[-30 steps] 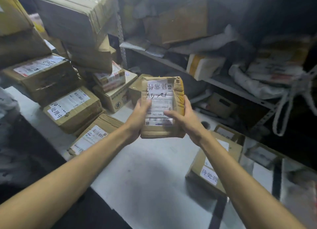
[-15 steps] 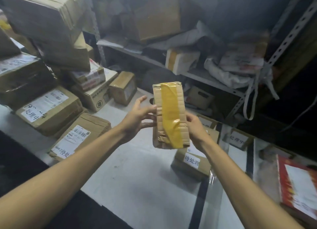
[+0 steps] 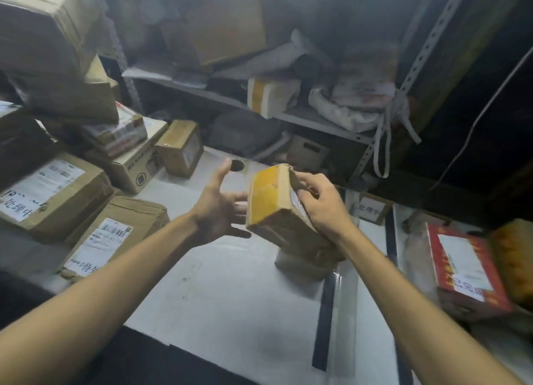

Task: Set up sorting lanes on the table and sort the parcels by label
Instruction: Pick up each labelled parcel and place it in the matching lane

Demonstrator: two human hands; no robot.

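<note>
A small brown parcel [image 3: 274,208] with yellow tape across it hangs tilted above the white table [image 3: 219,292], its label side turned away to the right. My right hand [image 3: 320,203] grips its right edge. My left hand [image 3: 219,208] is open just left of the parcel, fingers spread, not holding it. Right under the held parcel another small box [image 3: 300,266] sits on the table beside a black tape line [image 3: 324,321]. A second black line [image 3: 390,234] runs further right. A red-edged parcel [image 3: 464,269] with a white label lies in the right lane.
Labelled brown boxes [image 3: 54,194] are stacked at the left, one flat parcel [image 3: 115,234] near my left forearm. A small labelled box [image 3: 372,208] stands behind the lanes. A metal shelf [image 3: 317,122] with bags and parcels runs along the back.
The parcel has tipped from upright to slanting toward the right, carried by my right hand alone. My left hand has let go and opened. The view has shifted right.
</note>
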